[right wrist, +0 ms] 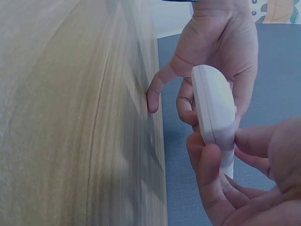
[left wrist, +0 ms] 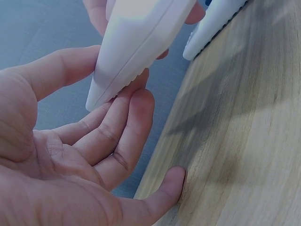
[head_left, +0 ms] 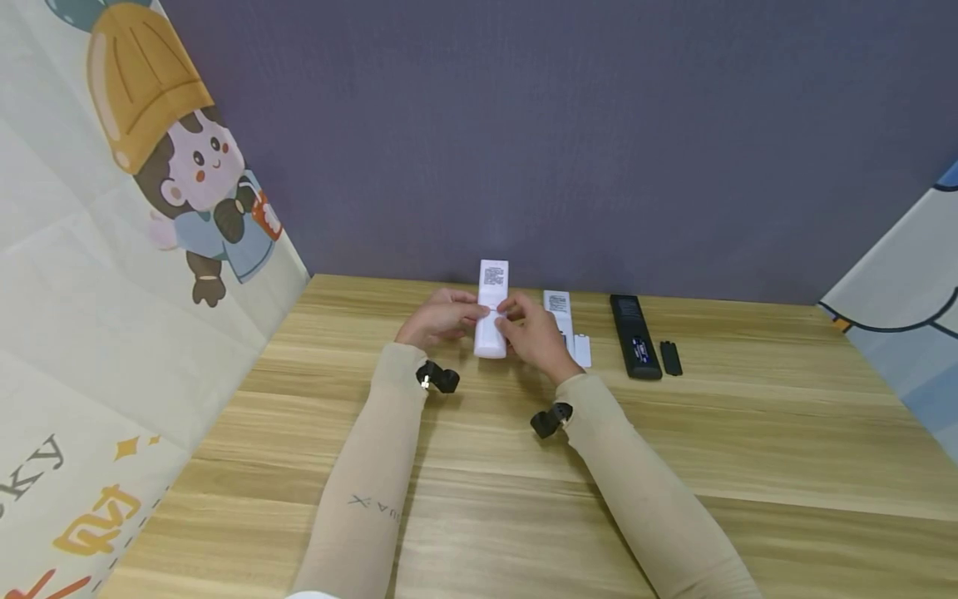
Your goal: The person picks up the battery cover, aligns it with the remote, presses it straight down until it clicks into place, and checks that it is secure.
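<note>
A white remote (head_left: 491, 287), back side with its printed label facing up, is held between both hands above the table's far part. My left hand (head_left: 440, 318) grips its left side, thumb on the back face and fingers beneath, as the left wrist view shows at the remote (left wrist: 136, 42). From the right, my right hand (head_left: 535, 334) pinches the remote (right wrist: 214, 106) with thumb on the back and fingers under it. The thumb tips nearly meet at the middle of the back.
Right of the hands lie a second white remote (head_left: 557, 306) with a white cover (head_left: 582, 350) beside it, and a black remote (head_left: 629, 320) with its battery bay uncovered. A small black cover (head_left: 670, 358) lies next to that. A dark wall (head_left: 561, 150) stands behind the wooden table (head_left: 494, 499).
</note>
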{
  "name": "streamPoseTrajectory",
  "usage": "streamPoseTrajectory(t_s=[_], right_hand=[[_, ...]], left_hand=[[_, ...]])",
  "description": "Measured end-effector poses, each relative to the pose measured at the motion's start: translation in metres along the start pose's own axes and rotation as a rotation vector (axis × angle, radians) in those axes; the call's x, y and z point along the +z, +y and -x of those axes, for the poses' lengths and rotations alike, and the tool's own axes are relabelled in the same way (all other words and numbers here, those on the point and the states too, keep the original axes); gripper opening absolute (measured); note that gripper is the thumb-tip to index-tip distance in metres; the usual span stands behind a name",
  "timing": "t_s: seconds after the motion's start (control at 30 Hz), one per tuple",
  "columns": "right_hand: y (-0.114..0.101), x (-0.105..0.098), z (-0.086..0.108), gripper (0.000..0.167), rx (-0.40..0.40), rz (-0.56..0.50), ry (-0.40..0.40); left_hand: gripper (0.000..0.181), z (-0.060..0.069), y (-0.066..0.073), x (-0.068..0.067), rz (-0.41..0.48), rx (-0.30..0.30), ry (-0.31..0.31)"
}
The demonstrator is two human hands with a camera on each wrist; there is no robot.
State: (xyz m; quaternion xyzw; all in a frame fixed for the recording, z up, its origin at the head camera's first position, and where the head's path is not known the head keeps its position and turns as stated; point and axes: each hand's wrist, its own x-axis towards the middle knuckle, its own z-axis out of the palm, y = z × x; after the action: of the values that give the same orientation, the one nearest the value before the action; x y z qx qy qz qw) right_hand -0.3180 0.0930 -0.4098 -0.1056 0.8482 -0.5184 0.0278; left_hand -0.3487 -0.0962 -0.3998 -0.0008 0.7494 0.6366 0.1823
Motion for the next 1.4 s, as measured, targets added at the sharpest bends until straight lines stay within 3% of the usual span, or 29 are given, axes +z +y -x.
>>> streamPoseTrajectory(t_s=[0.97, 1.4], right_hand=[[0.0001, 0.0013, 0.0018, 0.016, -0.03, 0.079, 0.012], [0.0017, 0.0004, 0.0004, 0.03, -0.003, 0.129, -0.057]], left_hand=[[0.038, -0.0011, 0.0012, 0.0031, -0.031, -0.017, 0.021], [0.04, -0.0013, 0.0033, 0.0047, -0.081, -0.008, 0.049]])
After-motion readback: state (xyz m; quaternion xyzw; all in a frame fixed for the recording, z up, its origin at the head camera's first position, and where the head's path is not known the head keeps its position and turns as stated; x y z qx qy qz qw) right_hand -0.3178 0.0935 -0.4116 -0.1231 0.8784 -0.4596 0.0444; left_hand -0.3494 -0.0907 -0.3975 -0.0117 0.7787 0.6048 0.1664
